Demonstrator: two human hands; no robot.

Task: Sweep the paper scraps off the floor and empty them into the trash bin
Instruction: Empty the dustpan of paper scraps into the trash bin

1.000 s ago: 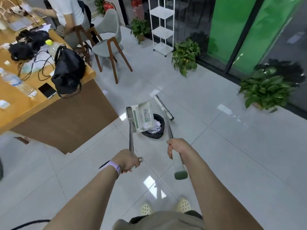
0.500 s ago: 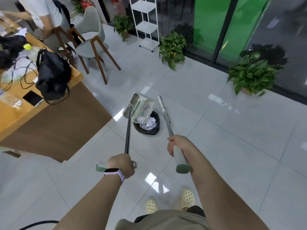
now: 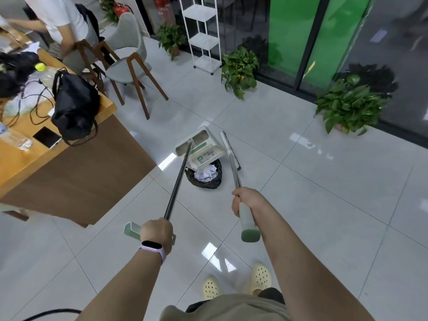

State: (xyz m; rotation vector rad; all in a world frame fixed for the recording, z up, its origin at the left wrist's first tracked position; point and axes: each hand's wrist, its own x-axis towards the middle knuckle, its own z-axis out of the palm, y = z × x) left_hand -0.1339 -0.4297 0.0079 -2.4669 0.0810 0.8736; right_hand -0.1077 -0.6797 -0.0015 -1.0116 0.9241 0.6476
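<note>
Head view shows the left hand point(image 3: 157, 232) curled round the dustpan point(image 3: 201, 148) handle's near end; its long shaft runs far and slightly right, pan tipped over the bin point(image 3: 205, 176), which holds paper scraps point(image 3: 205, 174). Right hand point(image 3: 245, 201) grips the broom point(image 3: 230, 151), its shaft running far and slightly left, head on the floor point(image 3: 301, 193) just right of the bin.
</note>
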